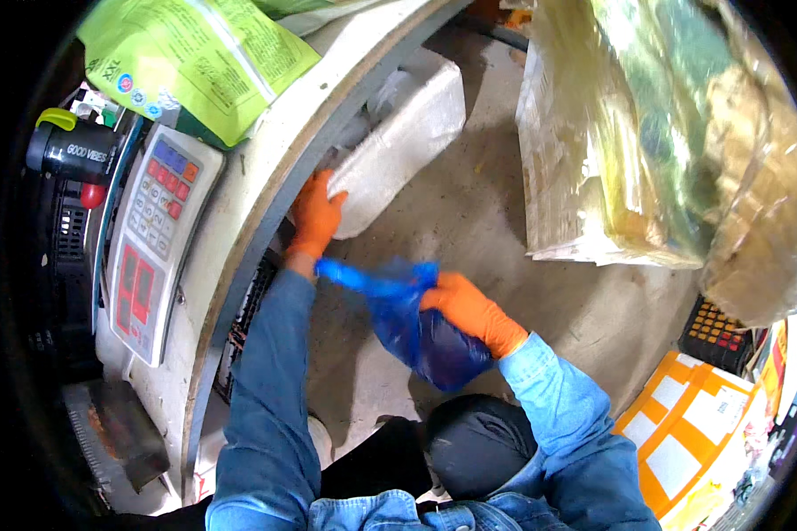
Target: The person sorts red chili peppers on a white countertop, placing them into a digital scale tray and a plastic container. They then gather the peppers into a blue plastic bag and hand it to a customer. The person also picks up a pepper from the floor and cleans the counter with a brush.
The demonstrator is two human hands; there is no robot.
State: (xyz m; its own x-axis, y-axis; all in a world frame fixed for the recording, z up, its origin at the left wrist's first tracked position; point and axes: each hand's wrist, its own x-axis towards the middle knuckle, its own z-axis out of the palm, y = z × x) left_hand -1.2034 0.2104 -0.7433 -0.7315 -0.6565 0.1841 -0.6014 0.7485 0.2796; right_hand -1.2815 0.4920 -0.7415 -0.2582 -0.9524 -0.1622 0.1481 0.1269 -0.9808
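My left hand [317,214], in an orange glove, grips the near end of a white foam box [403,146] under the table edge. Its thumb lies against the outer wall, and the other fingers are partly hidden behind the rim. Clear plastic [390,96] shows inside the box. In my right hand [471,310], also gloved in orange, the top of a blue plastic bag [407,323] is pinched. The bag hangs full and dark at its bottom. One blue strap stretches across to my left wrist; whether it loops round the wrist I cannot tell.
On the curved table [239,208] at left sit a scale [164,239] and a green printed bag [199,62]. A large plastic-wrapped white block [611,159] stands at the far right. Near right are an orange-taped carton [686,425] and a black keypad device [715,334].
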